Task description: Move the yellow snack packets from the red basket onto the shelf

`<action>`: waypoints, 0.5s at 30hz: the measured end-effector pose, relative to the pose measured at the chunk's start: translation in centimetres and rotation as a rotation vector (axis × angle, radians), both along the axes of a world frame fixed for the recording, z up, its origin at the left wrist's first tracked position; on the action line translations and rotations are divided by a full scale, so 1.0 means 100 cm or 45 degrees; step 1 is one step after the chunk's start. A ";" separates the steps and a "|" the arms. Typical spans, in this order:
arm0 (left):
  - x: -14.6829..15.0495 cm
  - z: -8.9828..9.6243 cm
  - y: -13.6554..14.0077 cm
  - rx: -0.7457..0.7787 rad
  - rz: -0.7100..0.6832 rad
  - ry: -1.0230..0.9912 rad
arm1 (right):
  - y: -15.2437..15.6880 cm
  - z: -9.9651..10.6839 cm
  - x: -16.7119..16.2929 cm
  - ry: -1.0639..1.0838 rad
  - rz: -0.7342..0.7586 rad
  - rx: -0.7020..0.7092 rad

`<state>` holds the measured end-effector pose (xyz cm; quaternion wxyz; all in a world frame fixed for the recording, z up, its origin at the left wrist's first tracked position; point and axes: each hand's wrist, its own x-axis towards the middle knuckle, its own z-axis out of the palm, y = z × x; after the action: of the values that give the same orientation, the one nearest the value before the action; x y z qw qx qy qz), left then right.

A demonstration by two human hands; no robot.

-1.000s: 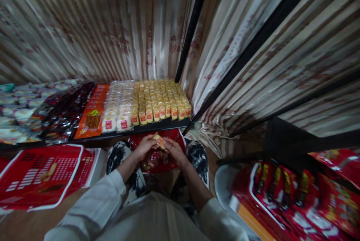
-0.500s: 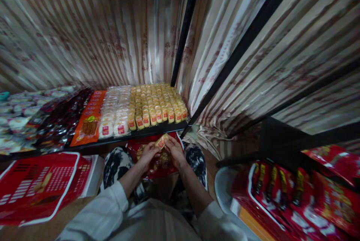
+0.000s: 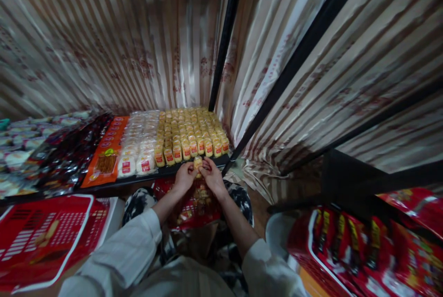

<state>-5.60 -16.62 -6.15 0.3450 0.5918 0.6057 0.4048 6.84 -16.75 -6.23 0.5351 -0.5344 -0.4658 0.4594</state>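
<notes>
Between my fingertips is a small yellow wrapped snack cake (image 3: 197, 163), upright near the shelf's front edge. My left hand (image 3: 185, 178) pinches it from the left, and my right hand (image 3: 212, 177) pinches it from the right. Just beyond stand packed rows of matching yellow wrapped cakes (image 3: 192, 133) with red labels facing me. White wrapped cakes (image 3: 136, 149) fill the rows to their left. Under my hands, between my knees, lies a red bag (image 3: 199, 216) with more yellow packets showing in it.
Left of the cakes, the black shelf (image 3: 138, 178) holds an orange snack packet (image 3: 105, 149) and dark shiny packets (image 3: 69, 154). A red bag with a white border (image 3: 44, 237) is at lower left. Red packets (image 3: 360, 241) sit at lower right. A black post (image 3: 226, 38) rises behind.
Both hands have moved up and forward to the shelf edge with the cake. It was tilted before and now stands upright. The view has shifted slightly.
</notes>
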 end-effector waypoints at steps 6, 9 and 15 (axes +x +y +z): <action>0.019 0.009 0.034 0.017 0.245 0.136 | 0.006 -0.005 0.000 -0.452 -0.154 0.223; 0.028 0.008 0.045 0.051 0.261 0.191 | 0.011 -0.012 0.002 -0.561 -0.117 0.266; 0.038 -0.001 0.053 0.164 0.241 0.248 | 0.022 -0.022 0.006 -0.687 -0.107 0.356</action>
<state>-1.82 -11.28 -6.23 0.2061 0.5894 0.6622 0.4143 7.45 -14.57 -8.38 0.4791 -0.5771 -0.6272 0.2098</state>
